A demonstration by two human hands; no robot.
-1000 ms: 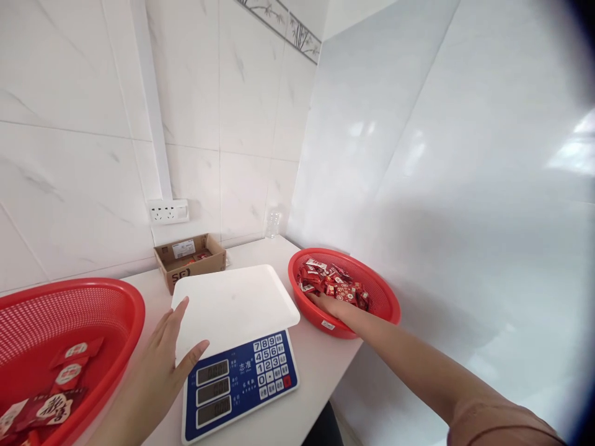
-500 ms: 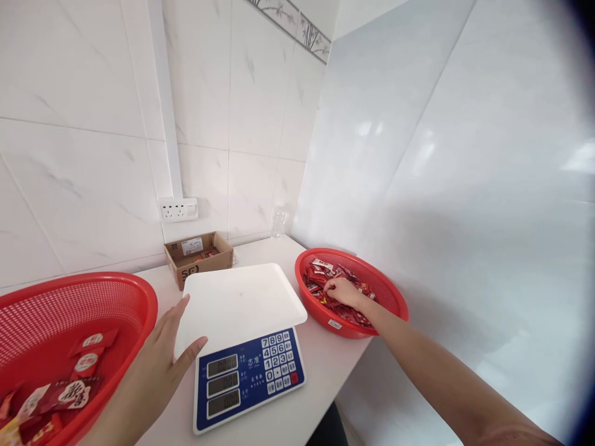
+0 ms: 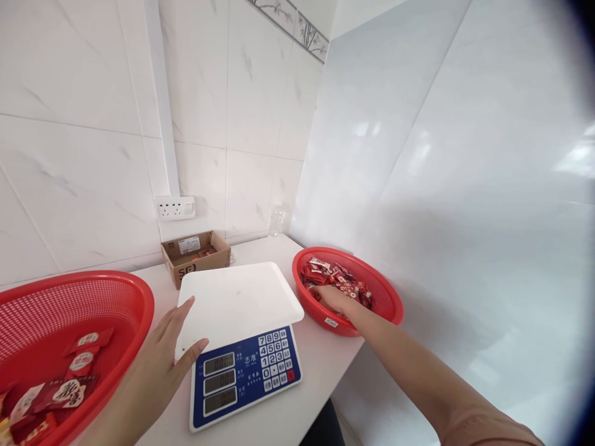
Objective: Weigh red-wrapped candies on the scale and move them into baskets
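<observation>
My left hand (image 3: 160, 353) is held with thumb and fingers spread beside the left edge of the scale's white pan (image 3: 242, 303); it holds nothing. Below the pan, the blue scale panel (image 3: 246, 375) has three displays and a keypad. My right hand (image 3: 331, 298) reaches down into the red basket on the right (image 3: 393, 303). Its fingertips are hidden among small red wrapped packets (image 3: 346, 285), so what they grip does not show. Larger red wrapped snacks (image 3: 69, 390) lie in the red basket on the left (image 3: 139, 294), close to my left forearm.
Behind the scale, a small cardboard box (image 3: 195, 254) holds a few red packets. A clear plastic container (image 3: 277, 220) stands in the table's back corner. The white table (image 3: 307, 378) meets tiled walls, one bearing a socket strip (image 3: 175, 208).
My right hand has moved slightly left and lower in the right basket, its fingers sinking among the packets. My left hand stays almost where it was. The view has shifted a little.
</observation>
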